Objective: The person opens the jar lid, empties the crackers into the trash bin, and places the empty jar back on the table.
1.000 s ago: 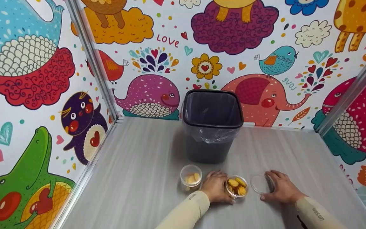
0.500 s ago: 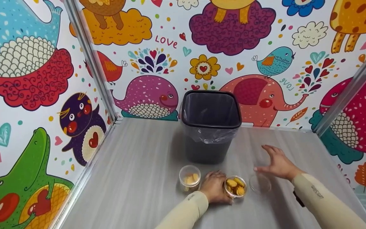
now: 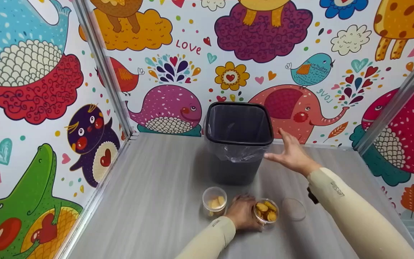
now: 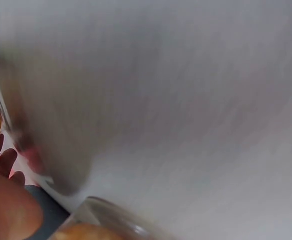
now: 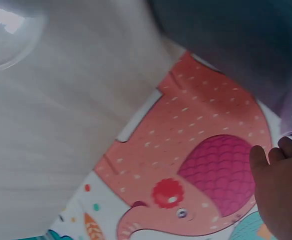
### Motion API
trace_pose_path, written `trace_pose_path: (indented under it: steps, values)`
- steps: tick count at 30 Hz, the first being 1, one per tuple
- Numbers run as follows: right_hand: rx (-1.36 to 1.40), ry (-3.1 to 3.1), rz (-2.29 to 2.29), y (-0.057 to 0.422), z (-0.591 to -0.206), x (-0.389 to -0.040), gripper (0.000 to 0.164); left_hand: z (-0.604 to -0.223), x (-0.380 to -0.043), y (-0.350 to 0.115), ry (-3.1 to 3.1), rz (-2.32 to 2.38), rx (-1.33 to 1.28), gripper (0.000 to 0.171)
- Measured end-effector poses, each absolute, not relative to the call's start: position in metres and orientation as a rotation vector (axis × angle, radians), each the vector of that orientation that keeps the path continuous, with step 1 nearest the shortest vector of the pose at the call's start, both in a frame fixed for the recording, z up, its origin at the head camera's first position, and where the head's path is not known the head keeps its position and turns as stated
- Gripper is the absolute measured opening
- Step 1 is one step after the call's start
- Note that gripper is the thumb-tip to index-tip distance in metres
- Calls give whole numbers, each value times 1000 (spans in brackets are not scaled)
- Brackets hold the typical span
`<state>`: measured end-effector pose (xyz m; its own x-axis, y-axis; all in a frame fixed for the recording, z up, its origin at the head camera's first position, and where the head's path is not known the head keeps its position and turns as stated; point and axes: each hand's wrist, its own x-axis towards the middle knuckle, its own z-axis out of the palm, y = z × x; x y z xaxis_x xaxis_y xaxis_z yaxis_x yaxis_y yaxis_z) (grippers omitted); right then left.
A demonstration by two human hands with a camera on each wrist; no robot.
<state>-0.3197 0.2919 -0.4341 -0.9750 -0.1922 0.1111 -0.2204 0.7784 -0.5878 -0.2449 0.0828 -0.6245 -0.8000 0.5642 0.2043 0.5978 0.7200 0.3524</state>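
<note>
My left hand [image 3: 243,213] holds a clear round tub of golden-brown biscuits [image 3: 266,211] from its left side, thumb toward the front edge. Just left of that hand stands a second clear tub [image 3: 214,202] with paler biscuit pieces. In the left wrist view, tub walls show at the left and bottom edges, and part of my left hand [image 4: 8,200] lies between them. My right hand [image 3: 293,153] is raised at the right side of a dark bin [image 3: 234,172], fingers spread, holding nothing. A clear round lid [image 3: 294,209] lies flat on the table.
The bin is lined with a clear plastic bag [image 3: 239,154] folded over its rim. It stands near the back wall [image 3: 171,108], which carries cartoon animals. Metal posts [image 3: 106,72] mark the corners of the grey table [image 3: 149,180].
My right hand has let go of the round lid on the table and moved forward and left, up beside the bin. My left hand has stayed at the biscuit tub.
</note>
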Motion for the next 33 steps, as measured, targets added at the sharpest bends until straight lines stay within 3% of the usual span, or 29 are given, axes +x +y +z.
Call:
trace_pose_path:
  steps: [8, 24, 33]
  values:
    - [305, -2934, 1007, 270, -422, -331, 125, -624, -243, 84, -2832, -582, -944, 86]
    - [470, -2762, 1116, 265, -424, -342, 110, -625, -244, 85, -2799, -599, -953, 88]
    - [468, -2759, 1125, 263, -427, -342, 110, -633, -246, 85, -2778, -658, -950, 86]
